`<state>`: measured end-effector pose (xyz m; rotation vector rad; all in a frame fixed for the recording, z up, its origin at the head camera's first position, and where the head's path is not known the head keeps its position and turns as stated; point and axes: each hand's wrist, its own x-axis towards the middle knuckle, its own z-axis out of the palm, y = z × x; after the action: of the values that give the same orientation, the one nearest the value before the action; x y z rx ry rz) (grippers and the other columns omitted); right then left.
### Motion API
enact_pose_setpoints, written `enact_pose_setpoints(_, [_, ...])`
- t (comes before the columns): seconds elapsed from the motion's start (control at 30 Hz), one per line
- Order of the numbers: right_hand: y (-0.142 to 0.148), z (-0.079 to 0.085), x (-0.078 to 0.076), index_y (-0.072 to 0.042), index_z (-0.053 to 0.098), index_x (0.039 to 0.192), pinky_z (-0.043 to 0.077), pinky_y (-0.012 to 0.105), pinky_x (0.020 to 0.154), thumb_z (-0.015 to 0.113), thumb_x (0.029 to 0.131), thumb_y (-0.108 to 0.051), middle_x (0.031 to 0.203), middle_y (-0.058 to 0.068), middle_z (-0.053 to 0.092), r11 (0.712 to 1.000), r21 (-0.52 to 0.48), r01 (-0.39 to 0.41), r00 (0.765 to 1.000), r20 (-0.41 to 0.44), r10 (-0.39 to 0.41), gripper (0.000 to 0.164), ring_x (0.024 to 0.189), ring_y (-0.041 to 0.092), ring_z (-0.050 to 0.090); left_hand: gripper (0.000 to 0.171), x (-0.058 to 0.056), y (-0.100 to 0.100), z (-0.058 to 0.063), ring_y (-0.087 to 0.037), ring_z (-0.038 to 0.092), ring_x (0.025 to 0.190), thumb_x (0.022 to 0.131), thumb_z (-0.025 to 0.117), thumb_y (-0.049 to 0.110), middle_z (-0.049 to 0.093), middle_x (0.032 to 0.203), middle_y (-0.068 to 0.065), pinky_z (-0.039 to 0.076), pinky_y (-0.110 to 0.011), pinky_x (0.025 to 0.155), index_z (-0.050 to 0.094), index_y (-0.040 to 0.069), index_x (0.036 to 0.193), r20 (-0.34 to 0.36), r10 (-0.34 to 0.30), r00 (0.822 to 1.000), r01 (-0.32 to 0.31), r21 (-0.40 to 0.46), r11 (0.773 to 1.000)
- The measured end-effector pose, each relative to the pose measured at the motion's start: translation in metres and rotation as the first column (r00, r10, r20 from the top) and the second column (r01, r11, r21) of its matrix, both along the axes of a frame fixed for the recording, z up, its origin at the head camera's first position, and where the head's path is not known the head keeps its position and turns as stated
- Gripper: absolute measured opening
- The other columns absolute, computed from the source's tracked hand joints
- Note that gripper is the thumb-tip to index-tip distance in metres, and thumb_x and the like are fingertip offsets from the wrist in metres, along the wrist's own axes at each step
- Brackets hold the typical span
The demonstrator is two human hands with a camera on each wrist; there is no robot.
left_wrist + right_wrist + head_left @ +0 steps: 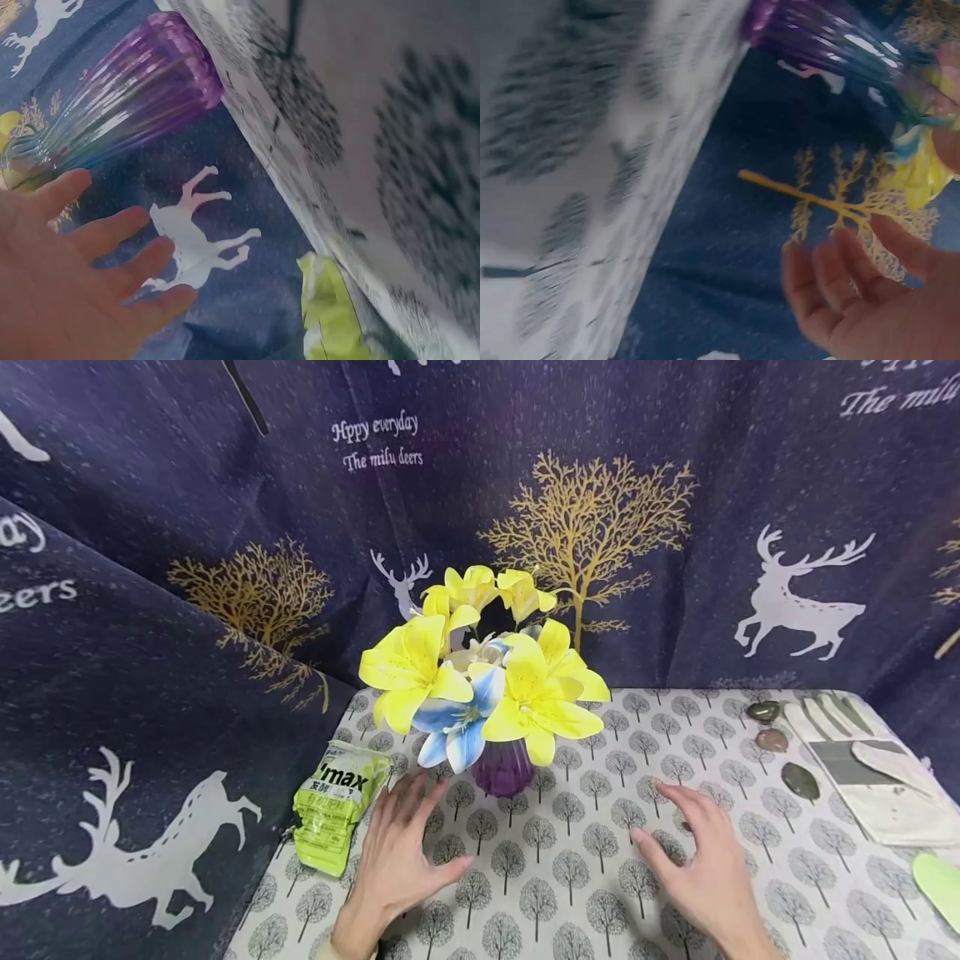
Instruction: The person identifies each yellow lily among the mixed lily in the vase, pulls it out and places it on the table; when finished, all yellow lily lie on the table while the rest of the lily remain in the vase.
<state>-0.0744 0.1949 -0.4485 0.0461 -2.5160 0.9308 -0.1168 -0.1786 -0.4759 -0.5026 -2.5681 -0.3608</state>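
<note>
A purple glass vase (504, 768) stands on the table, holding yellow lilies (536, 697) and a blue-and-white lily (462, 717). In the left wrist view the ribbed vase (142, 82) shades from purple at its base to clear blue-green. My left hand (405, 852) is held in front of the vase on the left, fingers spread, with nothing in it. Close beside its fingers lies a green fertilizer bag (337, 806). To the right, apart from the vase, my right hand (701, 864) hovers over the cloth with thumb and fingers apart, holding nothing.
On the right lie several dark stones (800, 782) and a pair of white-and-grey gloves (885, 777). A light green object (937, 885) is cut off by the right edge. The tree-print tablecloth (570, 893) meets a dark blue deer-print curtain (645, 410) behind.
</note>
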Motion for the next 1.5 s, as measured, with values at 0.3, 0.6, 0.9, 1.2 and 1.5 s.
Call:
enact_pose_setpoints(0.3, [-0.025,0.027,-0.017,-0.009,0.074,0.108,0.054,0.008,0.071,0.079,0.081,0.004,0.088,-0.011,0.073,0.921,-0.349,-0.171,0.975,-0.193,0.107,0.030,0.075,-0.004,0.065,0.068,-0.018,0.015,0.008,-0.030,0.069,0.108,0.069,0.084,0.038,0.072,0.123,-0.010,0.060,-0.048,0.085,0.066,0.011,0.129,-0.123,-0.063,0.990,0.107,0.398,0.911])
enact_pose_setpoints(0.6, [-0.065,0.047,-0.046,0.006,0.073,0.103,0.059,0.014,0.075,0.073,0.081,0.014,0.094,-0.005,0.075,0.776,-0.467,-0.424,0.893,-0.359,0.271,0.023,0.082,0.001,0.069,0.049,-0.052,0.050,0.010,-0.027,0.073,0.091,0.073,0.088,0.021,0.076,0.102,-0.010,0.062,-0.031,0.083,0.067,0.008,0.115,-0.036,-0.112,0.993,0.104,0.706,0.700])
enact_pose_setpoints(0.9, [-0.099,0.060,-0.076,0.000,0.075,0.104,0.062,0.017,0.073,0.074,0.083,0.011,0.094,0.018,0.075,0.781,-0.441,-0.443,0.860,-0.454,0.231,0.024,0.081,0.001,0.069,0.077,-0.074,0.074,0.017,-0.027,0.065,0.119,0.069,0.092,0.028,0.068,0.131,-0.006,0.054,-0.044,0.104,0.056,0.016,0.136,0.154,-0.185,0.971,-0.013,0.801,0.598])
enact_pose_setpoints(1.2, [-0.120,0.066,-0.089,-0.005,0.073,0.118,0.062,0.022,0.088,0.076,0.085,0.002,0.113,0.016,0.076,0.756,-0.541,-0.369,0.920,-0.331,0.212,0.034,0.096,0.006,0.072,0.085,-0.090,0.080,0.010,-0.023,0.060,0.129,0.065,0.095,0.026,0.065,0.136,-0.002,0.047,-0.043,0.115,0.054,0.020,0.139,0.125,-0.245,0.961,0.040,0.818,0.574])
enact_pose_setpoints(1.5, [-0.130,0.069,-0.098,-0.003,0.073,0.110,0.062,0.034,0.085,0.074,0.084,0.000,0.101,0.014,0.077,0.865,-0.411,-0.289,0.932,-0.326,0.157,0.027,0.094,0.027,0.072,0.081,-0.100,0.081,0.005,-0.025,0.058,0.131,0.066,0.093,0.011,0.064,0.137,-0.005,0.044,-0.036,0.118,0.055,0.013,0.138,0.078,-0.300,0.951,0.107,0.826,0.553])
